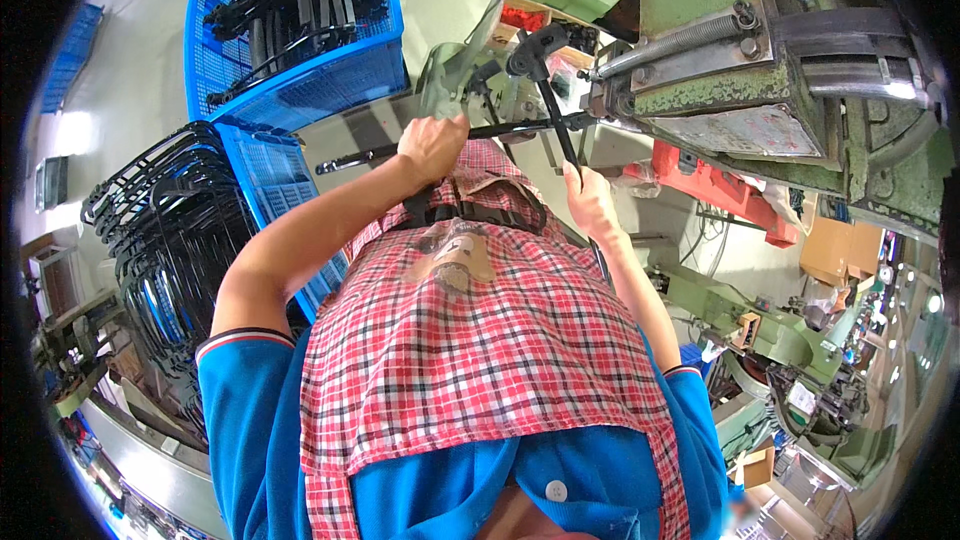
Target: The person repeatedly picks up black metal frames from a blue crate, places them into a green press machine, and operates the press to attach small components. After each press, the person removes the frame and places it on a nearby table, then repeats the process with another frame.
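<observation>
A black metal bar frame is held in front of my body, its two long bars crossing close to the green machine. My left hand is closed around the bar that runs out to the left. Lower right of the crossing, my right hand is wrapped round the other, slanted bar. At the upper end of that bar sits a dark fitting. The crossing lies beside the machine's working end, and I cannot tell whether it touches.
Beyond my left arm stand a blue crate full of black parts and a tall pile of black frames. A small wooden bin with red pieces is behind the bars. Red machinery and a cardboard box lie right.
</observation>
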### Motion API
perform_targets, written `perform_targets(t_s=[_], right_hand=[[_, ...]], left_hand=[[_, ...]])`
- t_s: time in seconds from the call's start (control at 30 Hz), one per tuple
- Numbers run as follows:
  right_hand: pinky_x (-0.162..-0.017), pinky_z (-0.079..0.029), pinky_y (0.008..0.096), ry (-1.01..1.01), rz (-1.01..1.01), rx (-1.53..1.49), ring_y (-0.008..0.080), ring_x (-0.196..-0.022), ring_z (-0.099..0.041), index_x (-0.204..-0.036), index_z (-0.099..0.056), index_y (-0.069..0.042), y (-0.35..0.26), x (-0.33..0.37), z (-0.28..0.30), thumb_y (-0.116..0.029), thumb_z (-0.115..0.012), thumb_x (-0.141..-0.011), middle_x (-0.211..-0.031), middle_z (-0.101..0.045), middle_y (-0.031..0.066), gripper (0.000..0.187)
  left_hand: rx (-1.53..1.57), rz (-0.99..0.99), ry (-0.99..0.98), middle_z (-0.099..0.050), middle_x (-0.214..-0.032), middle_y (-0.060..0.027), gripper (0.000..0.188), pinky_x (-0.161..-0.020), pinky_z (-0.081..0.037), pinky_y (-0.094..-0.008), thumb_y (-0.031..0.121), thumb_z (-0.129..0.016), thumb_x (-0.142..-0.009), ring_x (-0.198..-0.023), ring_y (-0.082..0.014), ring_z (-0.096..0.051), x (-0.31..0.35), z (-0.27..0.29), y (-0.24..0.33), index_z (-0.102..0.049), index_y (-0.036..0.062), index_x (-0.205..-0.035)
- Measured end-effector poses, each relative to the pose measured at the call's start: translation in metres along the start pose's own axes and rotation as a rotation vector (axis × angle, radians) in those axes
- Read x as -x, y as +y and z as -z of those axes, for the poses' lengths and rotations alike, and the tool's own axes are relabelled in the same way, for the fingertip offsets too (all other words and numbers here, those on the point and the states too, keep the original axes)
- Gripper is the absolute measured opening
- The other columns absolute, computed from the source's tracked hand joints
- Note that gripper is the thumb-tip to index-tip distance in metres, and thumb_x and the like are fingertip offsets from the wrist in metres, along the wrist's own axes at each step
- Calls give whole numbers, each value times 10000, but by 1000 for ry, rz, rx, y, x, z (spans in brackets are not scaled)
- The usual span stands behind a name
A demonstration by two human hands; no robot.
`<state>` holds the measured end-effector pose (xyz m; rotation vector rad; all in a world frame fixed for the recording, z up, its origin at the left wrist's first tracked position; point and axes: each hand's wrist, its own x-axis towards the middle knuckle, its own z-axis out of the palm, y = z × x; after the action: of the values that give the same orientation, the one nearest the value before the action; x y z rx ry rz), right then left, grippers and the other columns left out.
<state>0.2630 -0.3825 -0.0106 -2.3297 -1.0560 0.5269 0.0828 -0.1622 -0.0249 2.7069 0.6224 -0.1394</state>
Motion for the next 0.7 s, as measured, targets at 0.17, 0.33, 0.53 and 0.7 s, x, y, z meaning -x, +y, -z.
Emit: perform_targets(t_s=[0.17, 0.33, 0.53, 0.7], right_hand=[[-605, -436, 491, -81, -136, 32, 475, -705, -559, -718, -571, 14, -22, 1, 20, -378, -529, -956, -698, -574, 272, 460], [-590, -435, 492, 11, 74, 141, 471, -690, -565, -741, -568, 22, -5, -4, 20, -405, -532, -949, -708, -577, 275, 476], [-594, -431, 491, -63, -61, 65, 479, -714, -559, -755, -562, 19, -2, -6, 4, -396, -529, -951, -698, -573, 279, 460], [-598, -422, 527, 18, 104, 101, 481, -662, -539, -722, -546, -13, -2, -3, 6, -334, -547, -949, -674, -568, 261, 392]], left_hand=[[23, -4, 16, -655, -758, -223, 142, -653, -522, -497, 90, -544, -803, -740, -409, -658, -1, 2, -3, -549, 13, -921], [95, 9, -39, -653, -765, -227, 140, -664, -521, -497, 100, -538, -806, -755, -412, -655, 1, 4, 0, -565, 17, -916], [127, 54, -74, -657, -795, -228, 160, -669, -523, -485, 112, -554, -794, -769, -406, -658, 3, 1, -4, -576, 23, -925], [139, 54, -124, -645, -762, -236, 190, -655, -515, -497, 192, -560, -850, -756, -420, -647, 4, 0, -3, -561, 17, -925]])
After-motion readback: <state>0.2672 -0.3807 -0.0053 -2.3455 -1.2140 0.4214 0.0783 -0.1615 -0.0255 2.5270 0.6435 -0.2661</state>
